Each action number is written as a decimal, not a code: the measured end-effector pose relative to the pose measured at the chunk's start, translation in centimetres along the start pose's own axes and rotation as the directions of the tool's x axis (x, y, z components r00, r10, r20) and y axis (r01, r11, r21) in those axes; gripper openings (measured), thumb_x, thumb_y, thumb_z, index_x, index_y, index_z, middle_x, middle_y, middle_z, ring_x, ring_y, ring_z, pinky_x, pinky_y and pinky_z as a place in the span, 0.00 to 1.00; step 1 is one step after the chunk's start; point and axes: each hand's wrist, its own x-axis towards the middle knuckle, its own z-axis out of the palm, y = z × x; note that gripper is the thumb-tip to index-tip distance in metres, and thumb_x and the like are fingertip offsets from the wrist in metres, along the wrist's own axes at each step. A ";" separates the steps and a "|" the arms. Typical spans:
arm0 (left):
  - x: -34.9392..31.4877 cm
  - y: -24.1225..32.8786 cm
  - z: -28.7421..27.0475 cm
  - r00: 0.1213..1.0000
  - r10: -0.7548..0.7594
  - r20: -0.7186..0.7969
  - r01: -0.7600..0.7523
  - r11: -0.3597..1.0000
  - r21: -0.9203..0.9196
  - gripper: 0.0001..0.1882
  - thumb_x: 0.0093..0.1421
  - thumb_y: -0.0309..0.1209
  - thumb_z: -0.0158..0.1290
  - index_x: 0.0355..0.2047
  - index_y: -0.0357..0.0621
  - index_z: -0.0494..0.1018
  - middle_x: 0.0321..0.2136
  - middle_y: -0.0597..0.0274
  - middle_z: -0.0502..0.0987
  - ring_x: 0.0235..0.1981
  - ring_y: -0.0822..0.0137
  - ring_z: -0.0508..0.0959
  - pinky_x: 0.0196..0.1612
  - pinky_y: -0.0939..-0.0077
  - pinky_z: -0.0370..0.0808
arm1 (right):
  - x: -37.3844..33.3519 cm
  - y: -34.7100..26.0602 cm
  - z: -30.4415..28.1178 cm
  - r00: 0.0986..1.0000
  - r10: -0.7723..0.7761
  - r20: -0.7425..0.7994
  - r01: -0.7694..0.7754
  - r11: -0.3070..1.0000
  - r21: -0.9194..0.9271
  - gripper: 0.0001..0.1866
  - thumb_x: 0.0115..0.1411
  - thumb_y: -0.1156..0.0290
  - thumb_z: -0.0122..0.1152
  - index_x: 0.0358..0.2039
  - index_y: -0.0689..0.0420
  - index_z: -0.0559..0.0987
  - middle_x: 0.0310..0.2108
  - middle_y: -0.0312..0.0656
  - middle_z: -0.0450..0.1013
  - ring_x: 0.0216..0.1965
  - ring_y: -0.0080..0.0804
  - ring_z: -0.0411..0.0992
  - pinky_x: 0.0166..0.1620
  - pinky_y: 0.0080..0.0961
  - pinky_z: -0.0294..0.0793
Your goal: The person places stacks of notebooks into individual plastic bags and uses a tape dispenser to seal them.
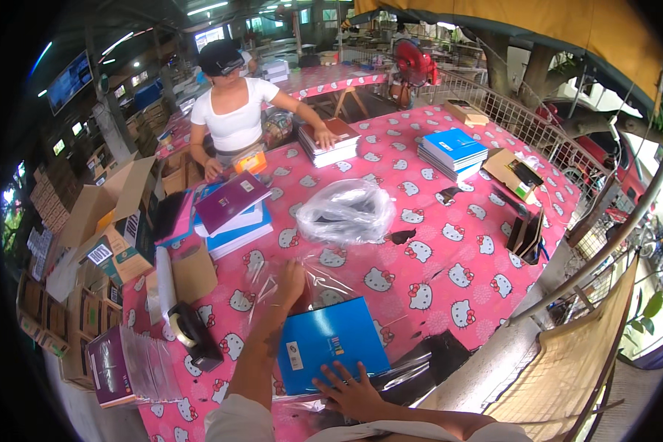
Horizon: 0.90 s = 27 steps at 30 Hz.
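Observation:
A blue notebook (331, 339) lies in front of me on the pink patterned tablecloth. My right hand (350, 390) rests flat on its lower part, fingers spread. Beyond its upper left corner, my left hand (290, 283) is closed on the clear plastic sleeve (331, 278), whose film spreads above the notebook's far edge. The exact grip of the fingertips is hard to see. Farther off lies a loose heap of clear plastic sleeves (346, 211). Under and beside my right forearm is a dark, shiny plastic sheet (427, 368).
Left of me are a black tape dispenser (193, 337) and sleeved purple notebooks (129, 365). Purple and blue notebooks (234, 210) stand beyond. A co-worker (232, 110) touches a brown notebook stack (330, 144). At right are blue notebooks (453, 151) and an open carton (512, 175).

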 end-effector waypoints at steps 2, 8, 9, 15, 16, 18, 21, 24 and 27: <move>1.6 1.2 -1.3 0.986 -0.073 0.152 0.064 0.996 0.061 0.09 0.55 0.26 0.54 0.37 0.40 0.72 0.38 0.49 0.76 0.41 0.48 0.76 0.47 0.51 0.71 | -0.6 0.5 0.3 1.000 0.024 0.003 -0.024 0.999 0.025 0.45 0.59 0.41 0.57 0.73 0.38 0.53 0.74 0.45 0.42 0.75 0.51 0.38 0.62 0.75 0.48; 2.3 -0.8 -4.5 0.983 0.002 0.183 -0.036 0.982 0.183 0.09 0.52 0.27 0.57 0.34 0.43 0.74 0.33 0.53 0.78 0.40 0.52 0.76 0.45 0.56 0.69 | -0.1 -0.4 -0.2 1.000 -0.004 -0.015 0.004 1.000 0.014 0.46 0.57 0.41 0.59 0.72 0.38 0.53 0.74 0.44 0.44 0.74 0.50 0.40 0.62 0.74 0.48; 2.1 -1.0 -5.0 0.977 0.000 0.213 -0.040 0.982 0.186 0.08 0.52 0.27 0.57 0.33 0.45 0.74 0.31 0.55 0.78 0.41 0.54 0.76 0.45 0.57 0.69 | 0.0 -0.6 -0.4 1.000 -0.010 -0.013 0.010 1.000 0.013 0.46 0.57 0.42 0.60 0.72 0.38 0.54 0.74 0.44 0.45 0.74 0.50 0.41 0.62 0.75 0.49; 2.4 0.5 -10.3 0.958 0.070 0.276 -0.008 0.976 -0.218 0.07 0.55 0.28 0.56 0.36 0.45 0.74 0.28 0.49 0.79 0.34 0.45 0.79 0.36 0.51 0.73 | 0.0 -0.8 -1.4 1.000 -0.012 -0.015 0.012 1.000 0.004 0.46 0.55 0.44 0.63 0.71 0.39 0.56 0.72 0.44 0.48 0.73 0.50 0.45 0.62 0.75 0.50; 2.2 1.2 -11.5 0.958 0.067 0.279 -0.006 0.976 -0.215 0.07 0.55 0.28 0.56 0.36 0.45 0.74 0.28 0.49 0.79 0.34 0.45 0.79 0.36 0.51 0.73 | 0.0 -0.9 -1.6 1.000 -0.007 0.000 0.007 1.000 -0.008 0.45 0.55 0.44 0.64 0.71 0.39 0.57 0.72 0.44 0.49 0.73 0.50 0.46 0.62 0.75 0.50; 1.1 3.2 -14.3 0.973 -0.004 0.232 0.064 0.966 -0.252 0.07 0.58 0.31 0.56 0.37 0.46 0.76 0.28 0.47 0.79 0.31 0.42 0.79 0.33 0.48 0.74 | 0.3 -1.0 -2.0 1.000 -0.011 -0.002 0.011 1.000 -0.015 0.45 0.55 0.45 0.64 0.70 0.40 0.58 0.72 0.44 0.49 0.72 0.51 0.46 0.62 0.75 0.50; -2.0 7.1 -19.9 0.942 0.000 0.335 0.151 0.892 -0.425 0.12 0.60 0.33 0.56 0.44 0.46 0.77 0.28 0.48 0.80 0.31 0.43 0.79 0.34 0.52 0.75 | 0.2 -0.8 -2.0 1.000 -0.009 -0.028 0.008 0.999 -0.041 0.43 0.54 0.45 0.64 0.69 0.40 0.61 0.70 0.45 0.52 0.71 0.52 0.48 0.62 0.76 0.49; -6.5 9.8 -22.5 0.955 0.119 0.271 -0.031 0.950 -0.310 0.15 0.61 0.34 0.56 0.48 0.48 0.76 0.33 0.53 0.81 0.33 0.47 0.81 0.36 0.55 0.77 | 0.7 -1.3 -1.8 0.999 0.029 -0.043 -0.031 0.999 -0.042 0.40 0.55 0.43 0.62 0.67 0.41 0.64 0.70 0.47 0.54 0.70 0.54 0.50 0.62 0.78 0.47; -11.3 13.1 -22.8 0.972 0.148 0.183 -0.100 0.964 -0.247 0.14 0.60 0.31 0.55 0.46 0.43 0.76 0.40 0.57 0.81 0.37 0.53 0.82 0.40 0.59 0.79 | 0.9 -1.4 -1.4 0.996 0.035 -0.078 -0.038 0.998 -0.039 0.39 0.55 0.43 0.62 0.65 0.41 0.67 0.69 0.48 0.54 0.70 0.54 0.51 0.61 0.80 0.46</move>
